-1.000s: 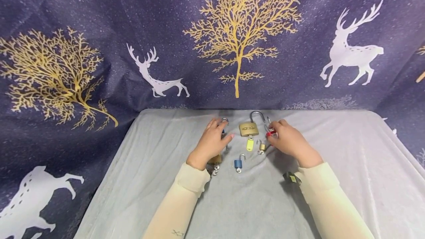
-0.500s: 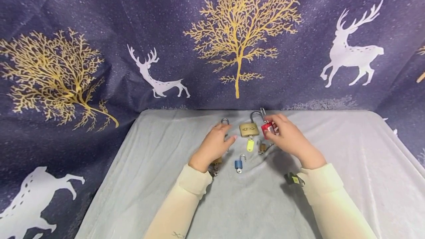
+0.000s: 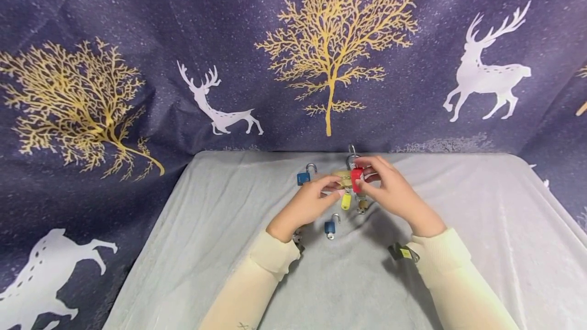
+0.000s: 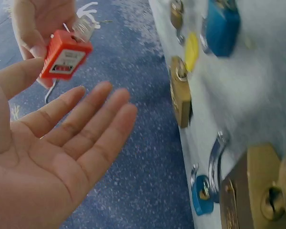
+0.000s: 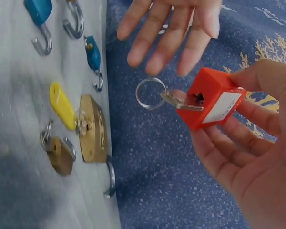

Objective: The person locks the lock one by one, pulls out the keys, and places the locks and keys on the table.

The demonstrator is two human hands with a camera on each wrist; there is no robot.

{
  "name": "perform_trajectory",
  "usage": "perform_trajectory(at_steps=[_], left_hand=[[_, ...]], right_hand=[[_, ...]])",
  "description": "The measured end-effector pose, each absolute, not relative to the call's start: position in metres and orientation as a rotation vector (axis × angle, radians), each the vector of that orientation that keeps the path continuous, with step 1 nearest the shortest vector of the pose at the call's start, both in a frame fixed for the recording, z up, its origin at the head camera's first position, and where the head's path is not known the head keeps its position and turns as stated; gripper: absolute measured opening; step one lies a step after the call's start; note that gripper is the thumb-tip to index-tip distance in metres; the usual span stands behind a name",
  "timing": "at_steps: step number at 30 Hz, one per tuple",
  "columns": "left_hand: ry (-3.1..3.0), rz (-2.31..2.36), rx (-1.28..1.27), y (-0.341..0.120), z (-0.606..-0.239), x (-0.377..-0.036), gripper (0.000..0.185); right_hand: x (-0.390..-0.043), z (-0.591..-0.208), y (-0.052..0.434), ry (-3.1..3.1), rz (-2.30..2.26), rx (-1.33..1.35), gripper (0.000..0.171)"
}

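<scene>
My right hand (image 3: 394, 190) pinches a red padlock (image 3: 357, 180) between thumb and fingers, raised over the far middle of the table. A key (image 5: 181, 104) sits in its bottom, with a metal ring (image 5: 138, 93) hanging from it. My left hand (image 4: 71, 138) is beside it, palm facing it and fingers spread, with nothing held. Its thumb overlaps the red padlock's edge in the left wrist view. Behind both hands lies a large brass padlock (image 5: 93, 131) with its shackle open and a yellow key tag (image 3: 346, 200). A small brass padlock (image 3: 363, 205) lies just in front.
A blue padlock (image 3: 329, 227) lies nearer me and another blue padlock (image 3: 303, 178) lies at the back left, both with open shackles. Another brass padlock (image 4: 264, 176) is under my left wrist. The grey cloth-covered table (image 3: 192, 248) meets a dark patterned curtain (image 3: 390, 116).
My right hand has lifted the red padlock and brought it left, in front of the large brass one. My left hand has moved right toward it, uncovering the back blue padlock.
</scene>
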State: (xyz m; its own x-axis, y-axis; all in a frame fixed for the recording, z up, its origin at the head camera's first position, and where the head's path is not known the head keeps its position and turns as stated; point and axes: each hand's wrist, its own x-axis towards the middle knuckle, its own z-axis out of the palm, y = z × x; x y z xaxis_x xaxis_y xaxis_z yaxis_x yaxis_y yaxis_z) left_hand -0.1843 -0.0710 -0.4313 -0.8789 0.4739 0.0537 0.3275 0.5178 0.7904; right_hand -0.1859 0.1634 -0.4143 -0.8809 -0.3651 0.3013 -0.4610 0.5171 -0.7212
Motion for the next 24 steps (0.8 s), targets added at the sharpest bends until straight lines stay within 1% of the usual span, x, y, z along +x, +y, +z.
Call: perform_trajectory(at_steps=[6,15,24], left_hand=[[2.48,1.38,0.628,-0.068,-0.426,-0.179,0.048],[2.22,1.645,0.511,-0.063,-0.424,-0.176,0.044],[2.023,1.859,0.466,-0.058,-0.426,-0.178,0.044]], right_hand=[[-0.184,-0.414,0.159,-2.566,1.533,0.752,0.051],[-0.181,-0.411,0.157,-2.475,1.792,0.809,0.053],[-0.179,-0.406,0.156,-2.361,1.978,0.899,0.057]])
